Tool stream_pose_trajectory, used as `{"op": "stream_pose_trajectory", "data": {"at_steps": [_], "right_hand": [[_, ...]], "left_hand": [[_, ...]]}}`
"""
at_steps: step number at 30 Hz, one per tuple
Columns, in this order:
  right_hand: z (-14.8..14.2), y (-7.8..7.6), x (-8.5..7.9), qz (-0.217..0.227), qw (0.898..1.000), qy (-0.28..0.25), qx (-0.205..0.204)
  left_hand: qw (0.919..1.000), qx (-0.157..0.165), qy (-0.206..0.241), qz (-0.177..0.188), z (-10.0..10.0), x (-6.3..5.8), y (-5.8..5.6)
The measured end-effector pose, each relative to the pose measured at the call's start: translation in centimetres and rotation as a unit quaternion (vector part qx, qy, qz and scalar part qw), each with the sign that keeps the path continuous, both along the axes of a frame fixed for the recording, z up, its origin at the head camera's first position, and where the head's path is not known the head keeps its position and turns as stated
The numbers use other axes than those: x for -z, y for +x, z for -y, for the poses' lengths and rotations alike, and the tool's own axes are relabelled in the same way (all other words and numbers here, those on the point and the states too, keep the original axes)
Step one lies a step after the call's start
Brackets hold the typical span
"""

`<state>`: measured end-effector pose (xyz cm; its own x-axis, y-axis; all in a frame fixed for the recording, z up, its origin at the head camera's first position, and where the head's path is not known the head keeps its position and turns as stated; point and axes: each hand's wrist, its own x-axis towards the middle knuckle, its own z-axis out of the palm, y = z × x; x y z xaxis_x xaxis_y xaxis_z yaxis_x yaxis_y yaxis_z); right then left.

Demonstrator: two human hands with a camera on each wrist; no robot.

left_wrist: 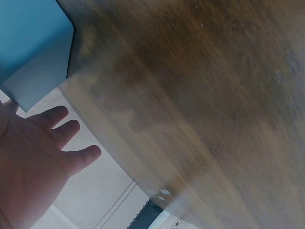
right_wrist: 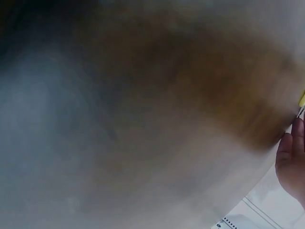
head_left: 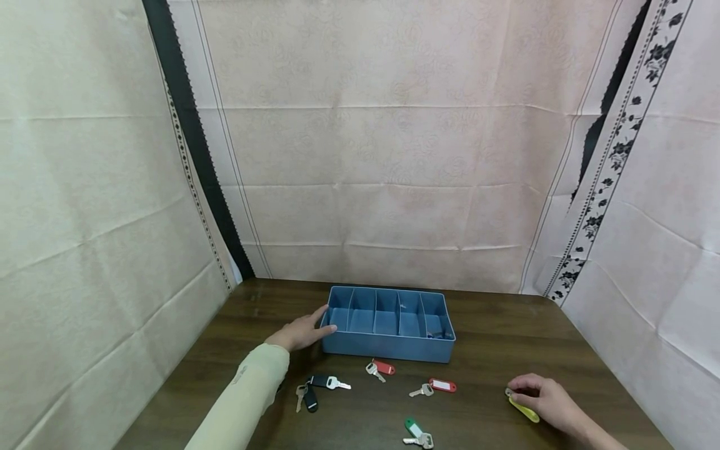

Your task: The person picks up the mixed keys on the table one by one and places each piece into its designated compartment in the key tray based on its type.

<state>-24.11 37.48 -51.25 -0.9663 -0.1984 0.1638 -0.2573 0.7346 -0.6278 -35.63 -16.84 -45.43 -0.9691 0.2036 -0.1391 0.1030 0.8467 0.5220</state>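
At the left end of a blue compartment box (head_left: 388,345), my left hand (head_left: 304,331) touches the rim with thumb and forefinger. The other fingers are spread loosely in the left wrist view, beside the blue box wall (left_wrist: 40,78). Over the table's right side, my right hand (head_left: 542,400) pinches a key with a yellow key tag (head_left: 524,410) between thumb and fingertips; the key itself is mostly hidden. Only a bit of the yellow tag (right_wrist: 302,100) shows at the edge of the right wrist view.
Dark blue items (head_left: 437,335) lie in the box's rightmost compartment. In front are a key with a red tag (head_left: 385,367), another with a red tag (head_left: 443,385), one with a green tag (head_left: 413,427), and keys with black tags (head_left: 310,399). Cloth walls (head_left: 365,187) surround the wooden table (head_left: 478,350).
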Motion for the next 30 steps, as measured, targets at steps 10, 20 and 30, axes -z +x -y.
{"op": "stream_pose_trajectory", "data": {"at_steps": [10,20,30], "right_hand": [[0.19,-0.31,0.47,-0.033,0.998,0.052,0.003],[0.45,-0.41,0.38,-0.025,0.998,0.052,0.014],[1.02,-0.67,-0.15,-0.004,0.998,0.035,0.048]], "left_hand": [[1.0000,0.001,-0.002,-0.002,0.01,-0.17,0.12],[1.0000,0.003,0.000,-0.003,0.14,-0.01,0.14],[1.0000,0.001,0.000,-0.002,0.12,-0.07,0.12]]}}
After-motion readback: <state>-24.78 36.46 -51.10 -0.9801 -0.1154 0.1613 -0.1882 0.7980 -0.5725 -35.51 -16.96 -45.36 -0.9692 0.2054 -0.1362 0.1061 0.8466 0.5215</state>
